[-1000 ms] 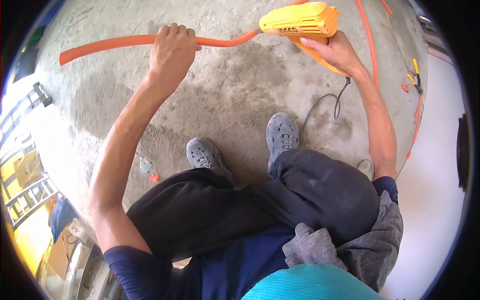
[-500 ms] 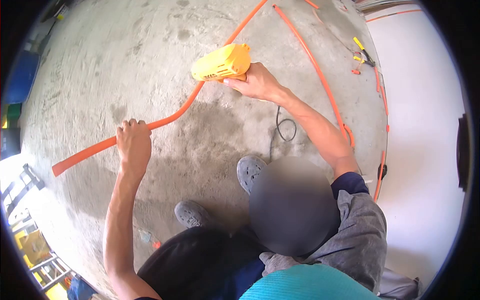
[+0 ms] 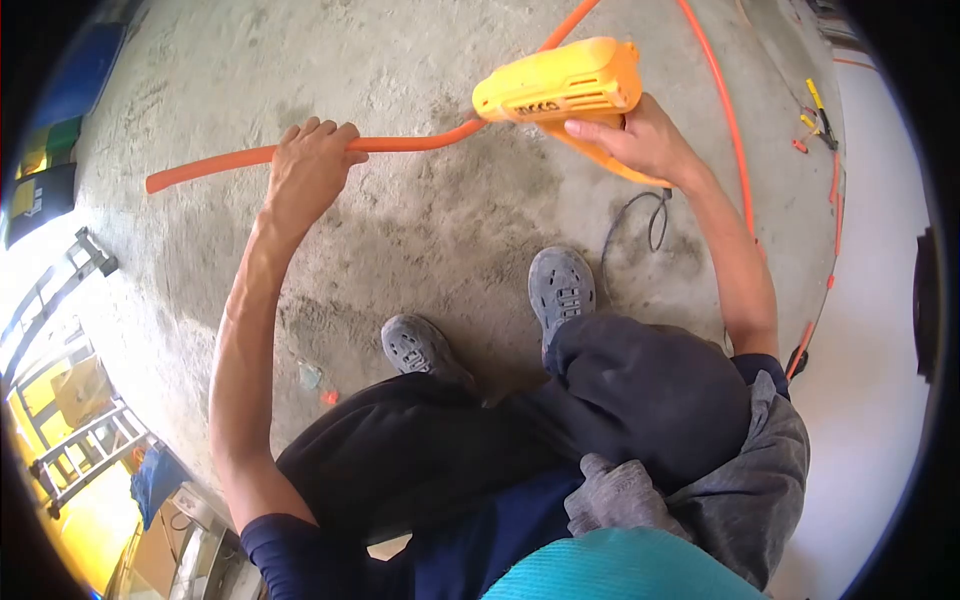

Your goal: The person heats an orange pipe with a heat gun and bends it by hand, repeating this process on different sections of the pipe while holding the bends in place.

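My left hand (image 3: 312,165) is wrapped round an orange plastic conduit pipe (image 3: 410,144) near its free end, which sticks out to the left. To the right of that grip the pipe curves upward and passes behind a yellow heat gun (image 3: 565,85). My right hand (image 3: 650,140) grips the heat gun by its handle, with the barrel pointing left. The front of the barrel overlaps the bend of the pipe in this view. A dark power cord (image 3: 612,225) runs from the handle's base in a loop down to the floor.
Another orange pipe (image 3: 725,95) lies to the right. Beyond it, yellow-handled pliers (image 3: 820,115) rest near the white wall (image 3: 880,300) among orange offcuts. A ladder (image 3: 95,450) and boxes stand at lower left. My feet in grey clogs (image 3: 560,285) are on the concrete floor (image 3: 430,240).
The left hand and the pipe's free end have moved up in view, so that stretch lies flatter. The heat gun has shifted right and looks larger. The view has also shifted.
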The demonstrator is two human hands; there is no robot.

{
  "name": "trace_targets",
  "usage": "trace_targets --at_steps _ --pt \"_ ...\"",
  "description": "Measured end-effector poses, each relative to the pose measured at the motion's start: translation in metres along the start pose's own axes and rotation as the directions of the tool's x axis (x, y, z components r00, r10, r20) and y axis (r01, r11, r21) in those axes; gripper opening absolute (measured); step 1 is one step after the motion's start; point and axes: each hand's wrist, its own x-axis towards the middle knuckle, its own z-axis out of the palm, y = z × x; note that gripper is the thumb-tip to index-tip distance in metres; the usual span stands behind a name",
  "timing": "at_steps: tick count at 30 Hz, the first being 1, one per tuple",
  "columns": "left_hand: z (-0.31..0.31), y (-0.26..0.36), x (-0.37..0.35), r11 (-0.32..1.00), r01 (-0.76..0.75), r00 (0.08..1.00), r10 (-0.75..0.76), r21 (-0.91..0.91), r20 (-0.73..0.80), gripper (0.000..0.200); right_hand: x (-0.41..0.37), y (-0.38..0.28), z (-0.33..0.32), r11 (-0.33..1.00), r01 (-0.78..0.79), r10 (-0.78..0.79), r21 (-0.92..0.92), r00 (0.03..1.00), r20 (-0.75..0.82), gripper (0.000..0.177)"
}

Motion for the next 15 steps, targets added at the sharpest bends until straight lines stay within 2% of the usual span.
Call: trace_targets --at_steps 1,4,5,6,8,9,11,13,15 --pt "0.0 -0.004 0.0 0.998 0.011 1.0 -0.011 -0.054 -0.004 0.022 -0.006 -0.016 -0.003 0.993 -0.116 0.114 0.037 0.992 0.061 0.05" --pt "-0.002 -0.014 -0.001 0.988 0.018 0.999 -0.025 -0.155 -0.044 0.022 -0.022 -0.026 -0.008 0.975 -0.197 0.19 0.105 0.979 0.078 0.049" --pt "-0.003 -0.017 -0.001 0.979 0.012 0.996 -0.029 -0.203 -0.082 0.021 -0.027 -0.02 -0.009 0.982 -0.104 0.106 0.156 0.994 -0.006 0.041" --pt "-0.003 -0.021 -0.001 0.98 0.007 0.996 -0.024 -0.201 -0.084 0.021 -0.031 -0.015 -0.014 0.982 -0.105 0.108 0.157 0.994 -0.011 0.041" --pt "-0.003 -0.026 -0.001 0.976 0.013 0.996 -0.032 -0.216 -0.084 0.024 -0.037 -0.006 -0.029 0.937 -0.3 0.318 0.179 0.944 -0.085 0.033" --pt "-0.006 -0.027 0.0 0.977 0.006 0.996 -0.025 -0.213 -0.088 0.024 -0.04 0.005 -0.029 0.923 -0.232 0.288 0.306 0.945 -0.154 0.026" --pt "-0.012 -0.026 0.0 0.951 0.067 0.996 -0.083 -0.303 -0.041 0.028 -0.044 0.02 -0.04 0.921 -0.23 0.308 0.313 0.923 -0.229 0.023" --pt "-0.014 -0.027 0.003 0.938 0.053 0.998 -0.064 -0.342 -0.023 0.03 -0.047 0.026 -0.046 0.929 -0.206 0.312 0.309 0.883 -0.349 0.02" --pt "-0.012 -0.029 0.005 0.923 0.042 0.999 -0.046 -0.382 -0.001 0.032 -0.052 0.025 -0.046 0.925 -0.226 0.336 0.306 0.863 -0.378 0.019"
